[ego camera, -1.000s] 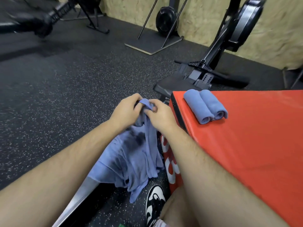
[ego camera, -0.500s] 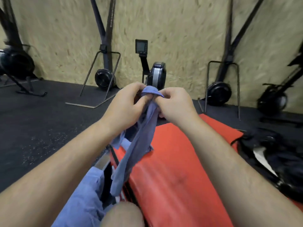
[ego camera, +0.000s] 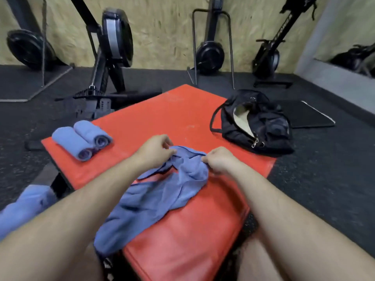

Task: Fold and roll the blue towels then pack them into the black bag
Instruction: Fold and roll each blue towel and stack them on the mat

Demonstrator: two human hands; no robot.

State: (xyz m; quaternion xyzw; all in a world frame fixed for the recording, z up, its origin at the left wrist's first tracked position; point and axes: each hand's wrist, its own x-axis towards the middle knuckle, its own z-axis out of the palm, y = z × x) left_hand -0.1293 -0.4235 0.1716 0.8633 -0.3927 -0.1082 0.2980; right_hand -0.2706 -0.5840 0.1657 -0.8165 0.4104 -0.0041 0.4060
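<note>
Left hand (ego camera: 156, 149) and right hand (ego camera: 221, 161) pinch blue towel (ego camera: 162, 193) on red pad (ego camera: 178, 118).

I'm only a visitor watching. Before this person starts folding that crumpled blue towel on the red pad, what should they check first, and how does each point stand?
1. Grip on towel: left hand and right hand each pinch the top edge of the crumpled blue cloth towel: ok.
2. Towel flat: bunched, with its near end hanging over the edge of the red padded platform: not ok.
3. Finished rolls out of the way: two rolled blue towels lie apart at the far left corner: ok.
4. Bag open: the black fabric bag has its zip parted, pale lining showing: ok.
5. Room inside bag: cannot tell.
</note>
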